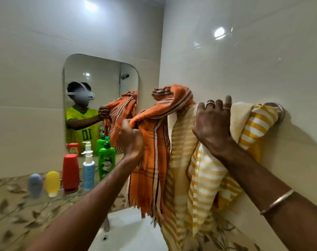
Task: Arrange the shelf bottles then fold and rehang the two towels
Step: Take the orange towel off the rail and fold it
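Observation:
An orange striped towel (152, 160) hangs bunched over the left part of the wall rail. My left hand (131, 140) grips a fold of it near the top. Beside it a yellow and white striped towel (204, 171) drapes over the same rail. My right hand (213, 124) rests on top of the yellow towel with the fingers curled over it at the rail. On the glass shelf (36, 201) stand, left to right, a grey tube (35, 185), a yellow tube (52, 183), a red bottle (70, 173), a blue pump bottle (88, 171) and a green pump bottle (106, 159).
A mirror (99, 84) hangs on the left wall above the shelf. The white sink (128, 234) lies below the towels. The rail's chrome end mount (279, 110) sits on the right wall. Patterned tiles run along the lower walls.

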The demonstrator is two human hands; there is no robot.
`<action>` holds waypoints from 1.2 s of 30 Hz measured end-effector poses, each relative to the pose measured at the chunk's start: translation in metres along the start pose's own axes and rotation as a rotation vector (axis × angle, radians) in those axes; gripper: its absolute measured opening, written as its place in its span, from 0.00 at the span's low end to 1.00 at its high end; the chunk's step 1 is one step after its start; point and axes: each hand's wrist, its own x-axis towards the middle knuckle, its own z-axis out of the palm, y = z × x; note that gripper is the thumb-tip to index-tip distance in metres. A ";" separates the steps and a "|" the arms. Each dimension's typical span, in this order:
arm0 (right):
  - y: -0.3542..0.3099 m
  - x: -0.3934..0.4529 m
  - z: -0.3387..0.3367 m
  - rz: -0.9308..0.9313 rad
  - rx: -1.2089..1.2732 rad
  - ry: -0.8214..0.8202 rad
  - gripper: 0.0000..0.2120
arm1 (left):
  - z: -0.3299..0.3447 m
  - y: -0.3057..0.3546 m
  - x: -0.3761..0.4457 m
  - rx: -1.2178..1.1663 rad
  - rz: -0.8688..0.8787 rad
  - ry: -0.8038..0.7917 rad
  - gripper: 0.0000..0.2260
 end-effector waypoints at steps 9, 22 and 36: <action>-0.075 -0.034 -0.021 -0.364 0.621 -0.080 0.45 | -0.089 0.019 0.009 -0.372 0.077 -0.187 0.10; -0.166 -0.088 -0.114 -0.067 1.672 -0.270 0.09 | -0.227 0.065 0.008 -0.327 -0.036 -0.454 0.14; -0.199 -0.150 -0.163 -0.123 1.659 -0.036 0.11 | -0.309 0.043 -0.016 -0.219 -0.139 -0.554 0.14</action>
